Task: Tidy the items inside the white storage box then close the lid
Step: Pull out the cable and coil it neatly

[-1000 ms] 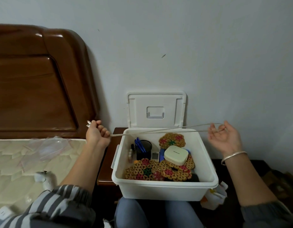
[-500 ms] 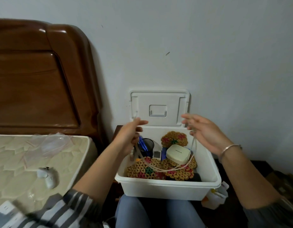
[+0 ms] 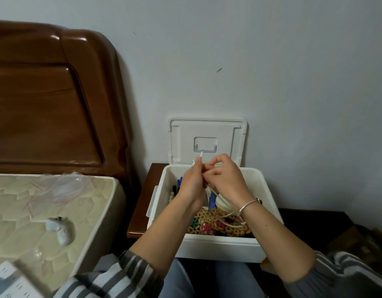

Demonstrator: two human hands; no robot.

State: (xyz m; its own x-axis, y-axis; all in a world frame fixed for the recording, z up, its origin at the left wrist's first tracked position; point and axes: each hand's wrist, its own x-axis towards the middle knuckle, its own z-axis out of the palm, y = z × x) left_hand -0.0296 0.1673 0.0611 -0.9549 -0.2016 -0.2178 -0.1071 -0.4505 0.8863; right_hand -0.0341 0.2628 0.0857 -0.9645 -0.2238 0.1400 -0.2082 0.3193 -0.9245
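The white storage box (image 3: 220, 247) rests on my lap with its lid (image 3: 207, 140) upright against the wall. My left hand (image 3: 191, 183) and my right hand (image 3: 223, 179) meet above the box, both pinching a thin white cord (image 3: 225, 216). The cord's ends stick up above my left fingers, and its loop hangs down past my right wrist into the box. Inside lie woven flower-pattern coasters (image 3: 216, 224), a white oval case (image 3: 221, 204) partly hidden by my right wrist, and blue pens (image 3: 180, 181) in a dark cup behind my left hand.
A wooden nightstand (image 3: 140, 203) stands left of the box. A bed mattress (image 3: 35, 211) with a wooden headboard (image 3: 46, 100) fills the left, holding a clear plastic bag (image 3: 59, 188) and a small white object (image 3: 61, 231). Dark furniture sits at the right.
My hands, which held the cord stretched wide apart, have come together over the box. The cord has folded double and its loop now hangs into the box.
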